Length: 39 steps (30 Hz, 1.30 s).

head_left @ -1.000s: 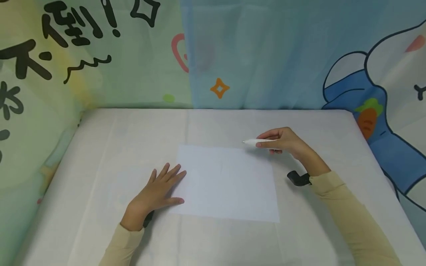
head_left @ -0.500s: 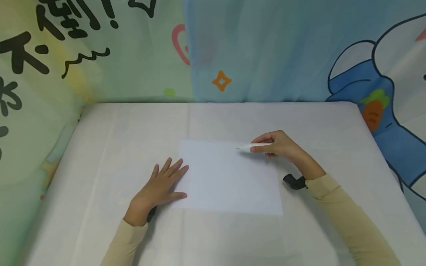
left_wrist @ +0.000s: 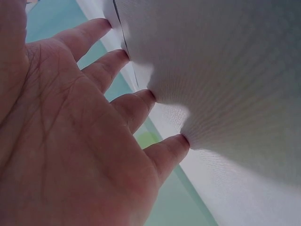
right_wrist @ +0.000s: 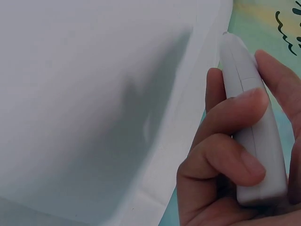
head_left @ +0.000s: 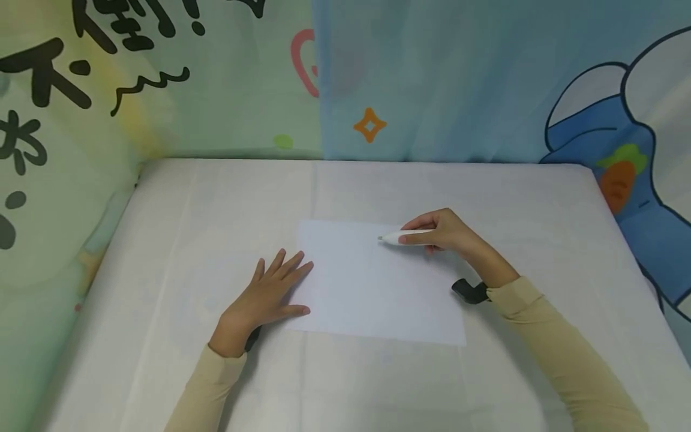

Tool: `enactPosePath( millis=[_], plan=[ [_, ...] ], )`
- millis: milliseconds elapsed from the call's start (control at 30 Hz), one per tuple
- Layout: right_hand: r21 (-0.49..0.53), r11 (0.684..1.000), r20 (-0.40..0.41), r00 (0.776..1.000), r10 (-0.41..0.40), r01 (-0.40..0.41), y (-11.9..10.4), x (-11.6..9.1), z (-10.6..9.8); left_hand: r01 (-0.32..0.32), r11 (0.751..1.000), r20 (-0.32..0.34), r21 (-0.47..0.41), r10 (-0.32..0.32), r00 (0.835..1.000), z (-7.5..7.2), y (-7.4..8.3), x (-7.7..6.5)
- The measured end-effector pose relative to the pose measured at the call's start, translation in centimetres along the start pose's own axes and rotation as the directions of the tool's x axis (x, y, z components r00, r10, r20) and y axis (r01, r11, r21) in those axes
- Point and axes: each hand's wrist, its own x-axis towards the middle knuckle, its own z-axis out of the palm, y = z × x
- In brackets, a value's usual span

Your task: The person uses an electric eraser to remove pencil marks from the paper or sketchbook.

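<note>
A blank white sheet of paper (head_left: 372, 300) lies on the white-covered table. My left hand (head_left: 267, 300) rests with spread fingers at the sheet's left edge. In the left wrist view the fingertips (left_wrist: 149, 95) press down along that edge. My right hand (head_left: 445, 233) grips a thick white pen (head_left: 393, 239) with a tapered nose and a small tip. The pen is tilted nearly level, its nose pointing left over the sheet's upper part. Seen from the right wrist, fingers curl round the pen's smooth body (right_wrist: 254, 136), and its shadow falls on the paper.
The white tablecloth (head_left: 216, 210) spreads around the sheet, with fold lines in it. A printed curtain (head_left: 459, 78) stands behind the table's back edge and along its left side. Dark camera mounts sit at the right wrist (head_left: 471, 291) and under the left one.
My right hand has moved left and slightly nearer with the pen, bringing its nose further over the sheet. The left hand stays at the left edge. The head view has shifted a little.
</note>
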Motion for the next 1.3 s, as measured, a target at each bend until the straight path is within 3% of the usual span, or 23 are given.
enactPosePath(
  millis=[800, 1300],
  plan=[
    [-0.001, 0.999, 0.002, 0.999, 0.054, -0.054, -0.1, 0.9, 0.8, 0.003, 1.0, 0.012, -0.009, -0.003, 1.0, -0.2, 0.2, -0.1],
    [0.005, 1.0, 0.008, 1.0, 0.014, -0.014, 0.1, 1.4, 1.3, 0.011, 1.0, 0.012, -0.025, -0.011, 1.0, -0.1, 0.2, -0.1]
  ],
)
